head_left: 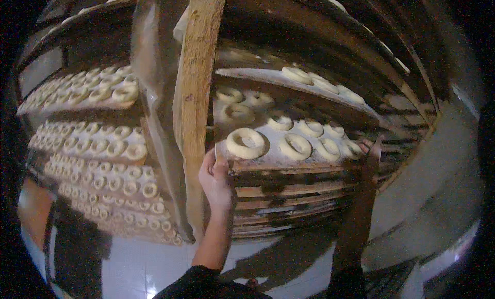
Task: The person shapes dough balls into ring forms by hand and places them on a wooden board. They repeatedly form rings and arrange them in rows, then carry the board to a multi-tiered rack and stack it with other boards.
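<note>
Left fingers [208, 163] curled on board [272, 150], right fingers [366, 144] gripping opposite end

A bakery workroom, by all appearances, lined with tiers of pale dough rings [246, 153].
The rings lie in rows on flour-dusted boards [271, 150], stacked on either side of a rough timber post [199, 77] and translucent sheeting [147, 56], above pale floor tiles [131, 263].
</note>
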A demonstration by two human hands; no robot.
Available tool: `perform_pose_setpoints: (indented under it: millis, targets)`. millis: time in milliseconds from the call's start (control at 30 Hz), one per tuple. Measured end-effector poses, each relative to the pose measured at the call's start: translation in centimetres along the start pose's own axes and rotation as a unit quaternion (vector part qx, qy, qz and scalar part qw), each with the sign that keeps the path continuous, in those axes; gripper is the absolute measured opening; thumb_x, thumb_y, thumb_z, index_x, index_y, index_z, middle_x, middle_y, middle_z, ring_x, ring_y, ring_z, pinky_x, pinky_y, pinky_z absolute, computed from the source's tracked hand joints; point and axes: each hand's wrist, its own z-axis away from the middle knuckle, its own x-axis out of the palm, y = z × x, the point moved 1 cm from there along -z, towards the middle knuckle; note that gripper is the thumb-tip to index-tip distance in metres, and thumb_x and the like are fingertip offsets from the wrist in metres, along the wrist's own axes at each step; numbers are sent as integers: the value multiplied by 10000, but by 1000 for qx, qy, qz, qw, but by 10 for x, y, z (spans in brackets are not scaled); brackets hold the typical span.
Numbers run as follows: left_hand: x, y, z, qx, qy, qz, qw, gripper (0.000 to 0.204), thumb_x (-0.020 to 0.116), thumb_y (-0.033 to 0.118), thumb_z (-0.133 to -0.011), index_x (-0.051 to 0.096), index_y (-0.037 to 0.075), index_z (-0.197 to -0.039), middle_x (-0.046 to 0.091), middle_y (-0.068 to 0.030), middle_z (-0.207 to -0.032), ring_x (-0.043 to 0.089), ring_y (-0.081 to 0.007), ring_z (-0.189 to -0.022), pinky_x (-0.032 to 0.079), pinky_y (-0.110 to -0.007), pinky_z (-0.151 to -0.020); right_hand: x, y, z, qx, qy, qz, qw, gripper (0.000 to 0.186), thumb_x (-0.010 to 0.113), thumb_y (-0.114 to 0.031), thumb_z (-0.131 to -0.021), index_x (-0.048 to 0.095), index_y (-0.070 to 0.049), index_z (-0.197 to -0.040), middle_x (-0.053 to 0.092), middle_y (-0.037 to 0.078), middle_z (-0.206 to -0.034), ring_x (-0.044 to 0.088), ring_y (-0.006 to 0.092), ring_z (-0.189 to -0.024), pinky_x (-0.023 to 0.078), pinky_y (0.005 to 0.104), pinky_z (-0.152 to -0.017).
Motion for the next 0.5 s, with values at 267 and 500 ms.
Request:
perform_pose_setpoints:
  millis: [267, 500]
  targets:
    - [-2, -3, 10, -82, 30, -32, 996, 353, 447, 263, -1025, 507, -37, -1202, 578, -151, -1208, 570, -265, -1113, 478, -411, -958, 54, -19, 52, -141, 138, 242, 950, 361, 592, -317, -818, 655, -10, -999, 669, 183, -896, 659, 317, -778, 542, 397, -696]
    - [-69, -15, 171, -340, -426, -14, 838, 383, 532, 348, -969, 479, 107, -1262, 476, -199, -1395, 520, -338, -1201, 467, -506, -954, -48, -37, 325, -102, 90, 360, 923, 299, 605, -230, -811, 648, -17, -1016, 663, 198, -917, 661, 334, -805, 540, 407, -715]
